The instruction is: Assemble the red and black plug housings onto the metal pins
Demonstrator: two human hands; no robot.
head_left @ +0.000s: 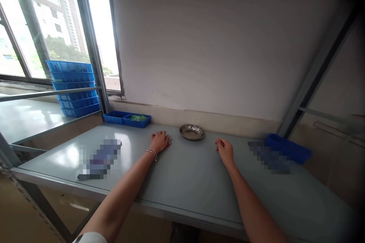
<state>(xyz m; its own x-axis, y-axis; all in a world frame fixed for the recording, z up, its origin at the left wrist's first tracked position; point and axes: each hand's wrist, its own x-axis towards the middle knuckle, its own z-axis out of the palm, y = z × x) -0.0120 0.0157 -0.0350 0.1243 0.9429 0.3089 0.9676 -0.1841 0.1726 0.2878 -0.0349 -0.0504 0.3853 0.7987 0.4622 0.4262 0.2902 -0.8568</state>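
My left hand (160, 141) lies flat on the grey table (185, 174), fingers stretched forward and holding nothing; a bead bracelet sits on its wrist. My right hand (224, 149) rests on the table further right, fingers loosely extended and empty. A small metal bowl (192, 131) stands between and just beyond both hands, near the wall. Neither hand touches it.
Two shallow blue trays (127, 118) sit at the back left, one holding green bits. A stack of blue trays (74, 87) stands by the window. A blue bin (288, 149) is at the right. Blurred items lie at left (101, 157) and right (269, 155).
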